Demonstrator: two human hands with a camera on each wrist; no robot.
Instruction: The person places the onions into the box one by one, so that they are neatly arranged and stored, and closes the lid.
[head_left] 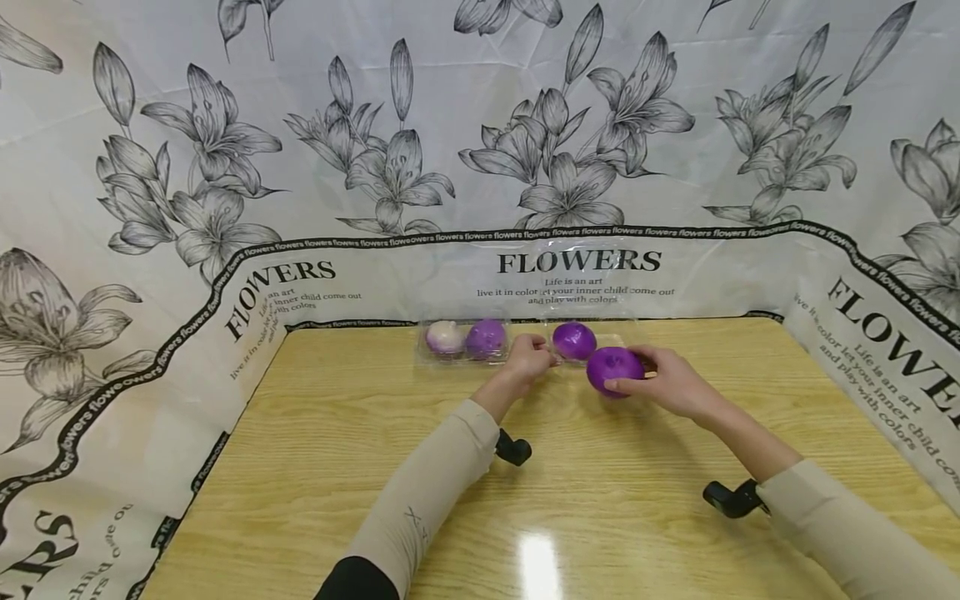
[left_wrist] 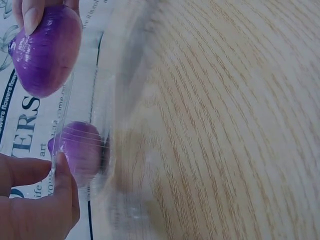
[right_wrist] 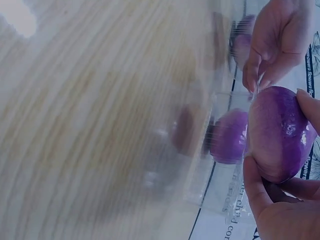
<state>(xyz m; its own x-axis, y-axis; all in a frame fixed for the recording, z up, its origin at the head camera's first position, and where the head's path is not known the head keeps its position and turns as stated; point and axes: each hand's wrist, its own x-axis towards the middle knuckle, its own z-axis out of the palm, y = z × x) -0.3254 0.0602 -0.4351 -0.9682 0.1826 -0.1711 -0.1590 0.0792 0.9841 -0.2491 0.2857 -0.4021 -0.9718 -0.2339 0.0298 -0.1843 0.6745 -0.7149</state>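
Observation:
My right hand [head_left: 671, 382] grips a purple onion [head_left: 609, 367], thumb on one side and fingers on the other. In the right wrist view this onion [right_wrist: 280, 137] is glossy, purple on one part and paler on the other. It is held at the rim of a clear plastic box [right_wrist: 202, 182]. Another purple onion [head_left: 574, 339] sits inside that box, seen through its ribbed wall in the left wrist view. My left hand [head_left: 529, 360] pinches the box's thin edge between thumb and finger. The underside of the held onion is partly hidden by fingers.
Left of my left hand, a second clear box [head_left: 423, 353] holds a white-and-purple onion [head_left: 446, 338] and a purple onion [head_left: 486, 338]. Both boxes stand at the back edge of the wooden table [head_left: 360, 433]. Behind them hangs a flower-printed cloth [head_left: 420, 283].

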